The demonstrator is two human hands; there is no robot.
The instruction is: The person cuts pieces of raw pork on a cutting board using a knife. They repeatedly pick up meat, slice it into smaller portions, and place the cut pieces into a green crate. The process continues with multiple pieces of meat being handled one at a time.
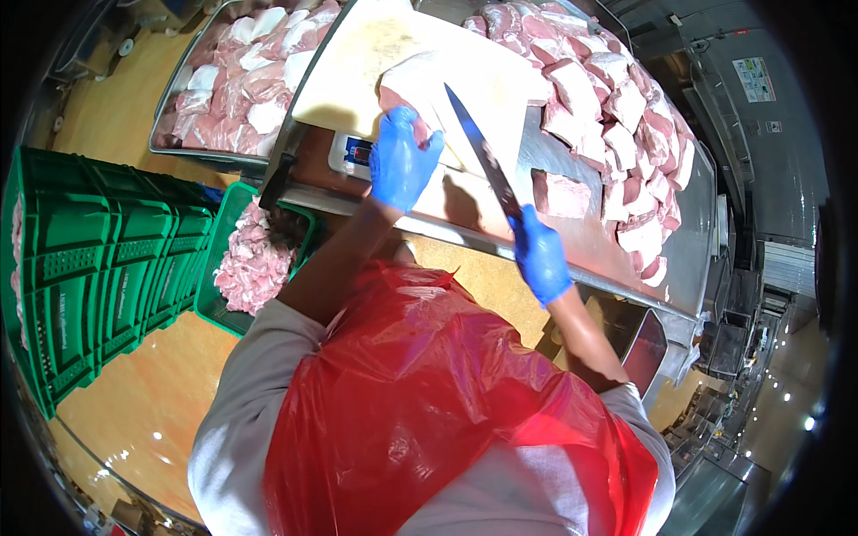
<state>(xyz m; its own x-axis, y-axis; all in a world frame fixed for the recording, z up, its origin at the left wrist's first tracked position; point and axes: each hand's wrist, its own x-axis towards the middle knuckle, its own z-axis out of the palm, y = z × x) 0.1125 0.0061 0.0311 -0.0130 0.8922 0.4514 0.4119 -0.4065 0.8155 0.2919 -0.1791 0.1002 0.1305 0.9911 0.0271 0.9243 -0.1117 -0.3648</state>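
A slab of raw meat [413, 80], pale fat on top and pink along its left side, lies on the white cutting board [344, 67]. My left hand [404, 161], in a blue glove, grips its near end with the fingers bent over the pink edge. In my right hand [540, 255], also gloved in blue, is the handle of a long knife [481, 147]. The blade points away and to the left, over the board just right of the slab. To the right of the knife, a small block of meat [561, 195] rests on the metal table [594, 239].
Many meat chunks [617, 116] are heaped at the right of the table. A metal tub [161, 134] of meat stands at the far left. Green crates [116, 241] are at left, beside a green bin [231, 314] holding trimmings [253, 263]. A small scale [344, 154] sits below the board.
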